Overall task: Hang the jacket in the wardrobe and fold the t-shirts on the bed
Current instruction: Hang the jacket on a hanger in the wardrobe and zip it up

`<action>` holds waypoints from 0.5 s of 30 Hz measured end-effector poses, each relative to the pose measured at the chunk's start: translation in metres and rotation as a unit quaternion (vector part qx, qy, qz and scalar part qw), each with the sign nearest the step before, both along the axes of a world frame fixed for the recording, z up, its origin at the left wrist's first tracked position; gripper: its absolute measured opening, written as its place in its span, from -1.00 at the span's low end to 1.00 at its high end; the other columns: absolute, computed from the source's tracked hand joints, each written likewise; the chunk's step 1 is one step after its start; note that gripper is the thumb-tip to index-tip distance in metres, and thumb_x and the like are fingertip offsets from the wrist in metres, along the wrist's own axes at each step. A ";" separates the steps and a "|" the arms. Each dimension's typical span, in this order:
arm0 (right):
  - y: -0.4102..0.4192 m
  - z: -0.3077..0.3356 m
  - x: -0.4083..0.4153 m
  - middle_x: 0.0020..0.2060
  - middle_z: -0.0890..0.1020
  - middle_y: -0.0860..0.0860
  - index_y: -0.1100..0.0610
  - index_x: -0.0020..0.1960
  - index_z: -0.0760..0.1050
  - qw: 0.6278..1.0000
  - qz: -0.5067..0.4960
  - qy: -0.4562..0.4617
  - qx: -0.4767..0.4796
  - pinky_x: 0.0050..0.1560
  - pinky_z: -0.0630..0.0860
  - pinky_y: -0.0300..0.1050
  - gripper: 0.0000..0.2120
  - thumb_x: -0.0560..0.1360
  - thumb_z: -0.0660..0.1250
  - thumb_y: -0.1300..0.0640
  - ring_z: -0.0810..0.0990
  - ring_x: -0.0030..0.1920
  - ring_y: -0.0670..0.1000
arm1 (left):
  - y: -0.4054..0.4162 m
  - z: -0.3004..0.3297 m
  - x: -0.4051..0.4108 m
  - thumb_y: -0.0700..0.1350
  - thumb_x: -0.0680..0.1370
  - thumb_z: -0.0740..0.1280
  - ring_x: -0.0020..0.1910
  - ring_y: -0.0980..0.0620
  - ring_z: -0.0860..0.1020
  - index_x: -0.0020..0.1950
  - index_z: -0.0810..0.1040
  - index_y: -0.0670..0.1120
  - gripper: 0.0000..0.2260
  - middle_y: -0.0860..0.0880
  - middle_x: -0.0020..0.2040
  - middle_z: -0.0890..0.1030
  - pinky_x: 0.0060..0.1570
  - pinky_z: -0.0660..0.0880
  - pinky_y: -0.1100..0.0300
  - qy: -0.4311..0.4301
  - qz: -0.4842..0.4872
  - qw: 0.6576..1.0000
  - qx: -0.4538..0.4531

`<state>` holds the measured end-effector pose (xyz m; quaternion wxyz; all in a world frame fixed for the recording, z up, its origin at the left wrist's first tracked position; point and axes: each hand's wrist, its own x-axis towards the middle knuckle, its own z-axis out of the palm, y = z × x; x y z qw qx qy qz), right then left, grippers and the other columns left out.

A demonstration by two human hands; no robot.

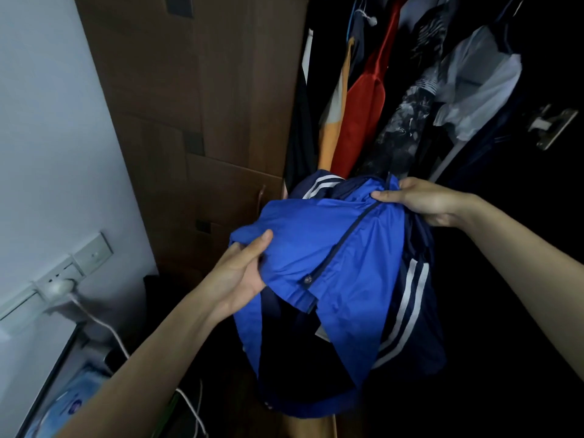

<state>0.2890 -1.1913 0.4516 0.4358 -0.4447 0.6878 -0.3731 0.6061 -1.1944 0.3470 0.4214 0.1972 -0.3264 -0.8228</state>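
A bright blue jacket (328, 248) with navy panels and white stripes hangs bunched in front of me, held up in the air. My left hand (243, 273) grips its left edge, thumb on top of the fabric. My right hand (423, 200) pinches the upper right part near the navy zipper line. Behind the jacket stands the open wardrobe (410, 90), dark inside. No hanger for the jacket shows. No t-shirts or bed are in view.
Several garments hang in the wardrobe: a red one (366, 99), an orange one (335, 115), a patterned dark one (401, 131) and a white one (474, 86). A brown closed wardrobe door (196, 105) is at left. A wall socket with a white cable (63, 286) sits low left.
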 end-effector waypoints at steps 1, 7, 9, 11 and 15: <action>-0.002 -0.002 0.000 0.04 0.70 0.25 0.38 0.21 0.55 1.000 -0.005 0.005 -0.004 -0.06 0.70 -0.02 -0.70 0.58 0.38 0.19 0.76 -0.16 0.04 | 0.005 0.003 -0.001 -0.15 0.46 0.41 0.30 -0.12 0.58 0.28 0.61 -0.26 -0.60 -0.23 0.32 0.60 0.23 0.56 0.03 0.007 -0.015 1.000 0.000; -0.003 0.000 0.009 -0.21 0.76 0.08 0.28 0.06 0.59 1.000 0.005 0.003 -0.016 -0.10 0.70 -0.08 -0.86 0.61 0.36 0.20 0.75 -0.23 -0.02 | 0.007 0.014 -0.007 0.02 0.62 0.28 0.29 -0.11 0.60 0.40 0.49 -0.26 -0.54 -0.21 0.31 0.61 0.25 0.54 -0.05 0.039 0.022 0.996 0.082; -0.001 0.001 0.012 -0.24 0.76 0.06 0.23 -0.03 0.59 1.000 0.009 -0.002 -0.016 -0.18 0.70 -0.13 -0.89 0.61 0.35 0.20 0.75 -0.25 -0.03 | 0.004 0.007 -0.005 0.11 0.59 0.31 0.28 -0.12 0.60 0.39 0.50 -0.23 -0.48 -0.21 0.32 0.60 0.24 0.53 -0.11 0.073 0.020 0.988 0.134; 0.001 0.002 0.017 -0.27 0.75 0.05 0.22 -0.09 0.58 1.000 0.009 -0.011 -0.022 -0.22 0.69 -0.14 -0.86 0.62 0.34 0.20 0.74 -0.28 -0.05 | 0.016 -0.004 -0.009 0.03 0.48 0.49 0.32 -0.14 0.57 0.42 0.50 -0.20 -0.42 -0.21 0.35 0.58 0.26 0.51 -0.17 0.046 -0.015 0.989 0.141; 0.000 0.008 0.023 -0.14 0.76 0.11 0.26 0.00 0.61 0.999 0.029 -0.016 -0.028 -0.10 0.70 -0.06 -0.86 0.62 0.34 0.19 0.75 -0.21 -0.01 | 0.046 -0.025 -0.029 -0.27 0.40 0.55 0.25 -0.32 0.57 0.38 0.47 -0.37 -0.42 -0.34 0.34 0.54 0.28 0.42 -0.40 -0.083 -0.088 0.989 0.080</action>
